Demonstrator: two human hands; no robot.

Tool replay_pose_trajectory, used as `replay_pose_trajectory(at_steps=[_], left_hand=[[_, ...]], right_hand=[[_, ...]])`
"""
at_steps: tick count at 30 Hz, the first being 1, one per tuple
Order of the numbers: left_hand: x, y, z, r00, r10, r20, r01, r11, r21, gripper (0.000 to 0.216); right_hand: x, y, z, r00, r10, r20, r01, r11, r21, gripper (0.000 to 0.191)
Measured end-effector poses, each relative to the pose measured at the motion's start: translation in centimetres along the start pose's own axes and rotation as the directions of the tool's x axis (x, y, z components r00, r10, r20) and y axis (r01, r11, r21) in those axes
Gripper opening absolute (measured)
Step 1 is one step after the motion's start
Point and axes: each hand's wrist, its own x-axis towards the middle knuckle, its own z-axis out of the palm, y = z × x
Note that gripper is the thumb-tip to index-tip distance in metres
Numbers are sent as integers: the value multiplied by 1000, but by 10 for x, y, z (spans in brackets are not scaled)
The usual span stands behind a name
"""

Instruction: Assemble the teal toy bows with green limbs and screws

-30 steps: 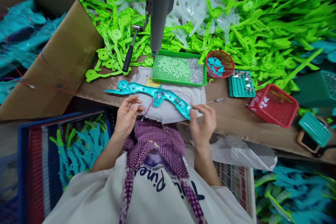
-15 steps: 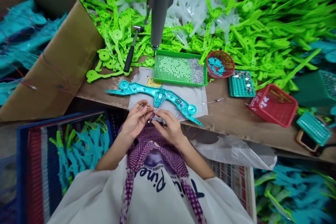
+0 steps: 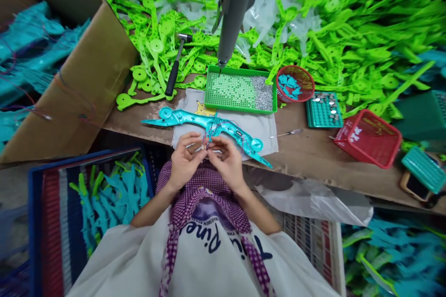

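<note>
A teal, bow-shaped plastic part (image 3: 193, 119) lies across a pale cloth (image 3: 268, 132) at the table's front edge. Thin red and purple wires (image 3: 205, 140) run from its middle toward my fingers. Just in front of the part, my left hand (image 3: 186, 160) pinches the wire ends between thumb and fingertips. My right hand (image 3: 227, 161) meets it there, its thumb and fingers closed on the same wires. Something small and pale shows between the fingertips, too small to name.
A grey powered screwdriver (image 3: 237, 14) hangs over a green tray (image 3: 240, 111) of screws. Around it are a hammer (image 3: 176, 67), a red basket (image 3: 306, 84) of teal pieces, a thin screwdriver (image 3: 287, 133) and heaped green parts (image 3: 376, 51). A cardboard box (image 3: 94, 55) stands left.
My hands have come closer together, and their fingertips now meet at the wires. The hanging screwdriver has swung to the right. The teal part stays in place on the cloth.
</note>
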Motion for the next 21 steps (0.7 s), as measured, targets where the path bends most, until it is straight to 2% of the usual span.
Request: replay_pose_trajectory(at_steps=[2,4,6,8,10,11,14,16,18,21], left_hand=[[-1,0,0,997,69,34,-72,995,74,38],[-1,1,-5,976,172,137,-195,964,180,40],[0,1,-12,911,312,269,-390,862,324,31],[3,0,-18,818,435,377,-568,716,407,29],[5,1,-20,745,510,430,-664,630,403,31],[7,2,-20,734,531,423,-677,621,396,30],[15,7,-16,780,569,262,-623,660,420,24],[23,11,-16,813,580,50,-535,711,457,18],[31,15,-19,818,546,-180,-420,782,460,10],[44,16,-29,789,407,-461,-250,897,364,22]], right_hand=[[2,-4,0,999,49,-17,-48,996,73,35],[6,-6,-2,998,66,-22,-62,988,141,36],[9,-6,-5,997,76,0,-74,976,204,38],[11,-6,-7,994,100,37,-106,964,243,38],[12,-6,-10,989,123,78,-140,957,254,39],[13,-7,-11,986,129,104,-152,956,250,39],[12,-11,-22,981,122,149,-150,969,195,37],[6,-16,-38,987,104,122,-118,986,119,35],[-2,-22,-62,999,49,16,-49,998,29,32],[-12,-30,-106,970,-76,-230,50,992,-119,25]])
